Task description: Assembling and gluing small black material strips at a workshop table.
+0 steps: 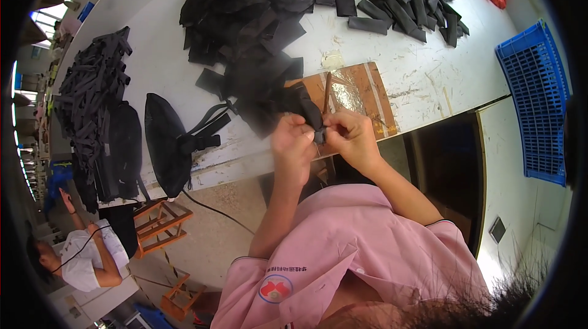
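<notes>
White and scuffed, the long worktable (422,78) runs across the view, heaped at its far side with cut black fabric pieces (245,4) and a row of black strips (407,7). At the near edge lies a brown board (364,93), and a thin stick-like tool (327,91) stands or lies on it; which, I cannot tell.

Both hands meet just in front of that board. The left hand (293,139) pinches the lower end of a black strap piece (306,107), fingers closed tight on it. The right hand (349,133) grips the same piece from the other side, thumb and forefinger narrow on a small part at its tip, too blurred to name. The strap rises from the fingers toward the board, held in the air just above the table edge.

The step in hand looks like fitting or folding the strap's end. The next move likely calls for a steady pinch and fine fingertip alignment.

A black bag (165,145) hangs over the table's edge to the left, with more black bundles (92,96) beyond. A blue crate (536,96) sits to the right, and another person (79,258) sits at lower left.
</notes>
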Motion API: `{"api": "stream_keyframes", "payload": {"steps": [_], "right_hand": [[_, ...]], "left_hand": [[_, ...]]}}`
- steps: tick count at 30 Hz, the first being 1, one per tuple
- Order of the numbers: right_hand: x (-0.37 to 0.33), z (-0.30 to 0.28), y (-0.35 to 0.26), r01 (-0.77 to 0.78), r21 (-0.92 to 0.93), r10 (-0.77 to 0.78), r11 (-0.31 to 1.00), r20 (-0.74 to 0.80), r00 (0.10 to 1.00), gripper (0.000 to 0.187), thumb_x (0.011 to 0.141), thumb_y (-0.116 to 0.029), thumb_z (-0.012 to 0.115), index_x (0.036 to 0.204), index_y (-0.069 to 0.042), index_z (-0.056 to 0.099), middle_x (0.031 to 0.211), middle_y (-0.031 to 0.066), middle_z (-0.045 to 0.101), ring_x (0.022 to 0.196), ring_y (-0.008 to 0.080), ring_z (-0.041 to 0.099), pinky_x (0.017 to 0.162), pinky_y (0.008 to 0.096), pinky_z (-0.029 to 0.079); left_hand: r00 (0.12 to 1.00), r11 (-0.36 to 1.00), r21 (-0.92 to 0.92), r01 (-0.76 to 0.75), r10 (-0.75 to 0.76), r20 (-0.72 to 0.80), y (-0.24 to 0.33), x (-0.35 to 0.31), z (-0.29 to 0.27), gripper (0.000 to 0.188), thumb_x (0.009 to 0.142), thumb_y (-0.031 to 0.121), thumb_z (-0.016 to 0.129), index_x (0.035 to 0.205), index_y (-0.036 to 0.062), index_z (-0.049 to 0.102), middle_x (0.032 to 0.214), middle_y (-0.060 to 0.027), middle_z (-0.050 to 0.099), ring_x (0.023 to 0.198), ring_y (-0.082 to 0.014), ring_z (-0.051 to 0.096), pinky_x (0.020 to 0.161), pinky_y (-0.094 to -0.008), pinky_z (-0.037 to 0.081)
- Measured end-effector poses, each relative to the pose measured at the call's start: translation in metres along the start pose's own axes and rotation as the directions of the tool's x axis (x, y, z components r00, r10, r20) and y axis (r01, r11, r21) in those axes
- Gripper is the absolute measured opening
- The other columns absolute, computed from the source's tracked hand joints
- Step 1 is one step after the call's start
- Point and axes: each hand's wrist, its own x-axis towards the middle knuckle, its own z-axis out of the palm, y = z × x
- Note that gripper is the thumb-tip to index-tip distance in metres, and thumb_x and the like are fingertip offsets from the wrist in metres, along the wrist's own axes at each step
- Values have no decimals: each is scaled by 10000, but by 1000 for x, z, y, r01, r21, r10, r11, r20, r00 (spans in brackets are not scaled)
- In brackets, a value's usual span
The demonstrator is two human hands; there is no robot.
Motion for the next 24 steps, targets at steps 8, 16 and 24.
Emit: {"api": "stream_keyframes", "payload": {"steps": [8, 16, 24], "right_hand": [[-6, 2, -12, -615, 768, 254, 176, 568, 782, 156, 833, -191, 573, 752, -74, 506, 616, -38, 453, 530, 56, 410, 487, 179, 333], [-5, -10, 5, -468, 795, 238, 386, 405, 883, 170, 834, -226, 577, 741, -90, 535, 713, -33, 491, 652, 73, 474, 600, 201, 403], [6, -32, -33, 36, 427, -83, 903, 93, 992, 146, 828, -122, 548, 767, 5, 512, 809, 55, 528, 709, 110, 504, 622, 239, 425]], "left_hand": [[578, -109, 868, -485, 705, 411, -15, 3, -5, 258, 710, -107, 509, 961, -49, 496, 733, -40, 543, 564, -39, 488, 467, -148, 374], [944, 968, 236, 92, -160, 290, 13, -10, 12, 323, 731, -103, 504, 1033, -19, 427, 799, -112, 579, 464, -8, 380, 389, -141, 233], [904, 674, 605, -423, 362, 228, 8, -17, 30, 225, 779, -38, 544, 1002, -47, 519, 825, -79, 569, 645, -57, 508, 514, -162, 390]]}}
